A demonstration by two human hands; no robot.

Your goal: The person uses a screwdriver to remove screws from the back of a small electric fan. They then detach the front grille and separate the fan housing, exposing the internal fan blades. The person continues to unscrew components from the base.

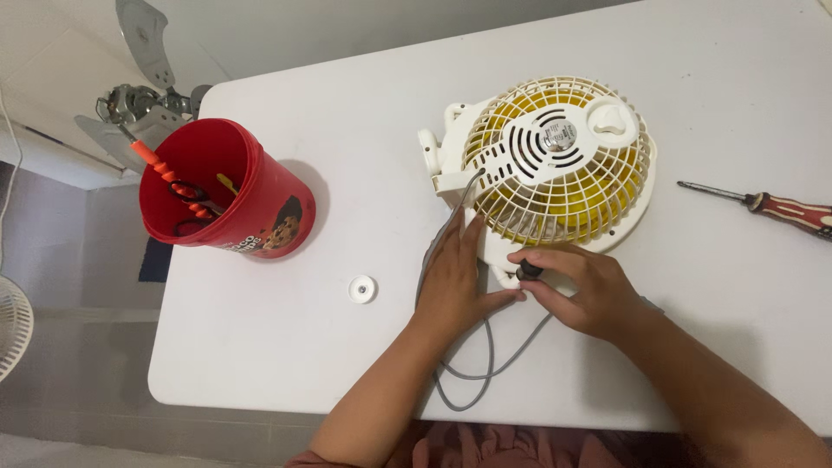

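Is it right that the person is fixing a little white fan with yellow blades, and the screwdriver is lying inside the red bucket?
Not quite. The head view shows the red-handled screwdriver lying on the white table, right of the fan, far from the red bucket. Both hands do work at the white fan with yellow blades.

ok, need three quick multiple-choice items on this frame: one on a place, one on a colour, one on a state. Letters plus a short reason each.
1. Where does the screwdriver lie?
A. in the red bucket
B. on the table, right of the fan
C. under the fan

2. What colour are the fan blades behind the white grille?
A. yellow
B. blue
C. black

3. What is the right hand doing?
A. resting flat on the table
B. lifting the bucket
C. pinching a small dark knob at the fan's lower edge

Key: B, it lies alone near the right edge; A, yellow shows through the grille; C, fingertips close on the knob while the left hand steadies the fan.
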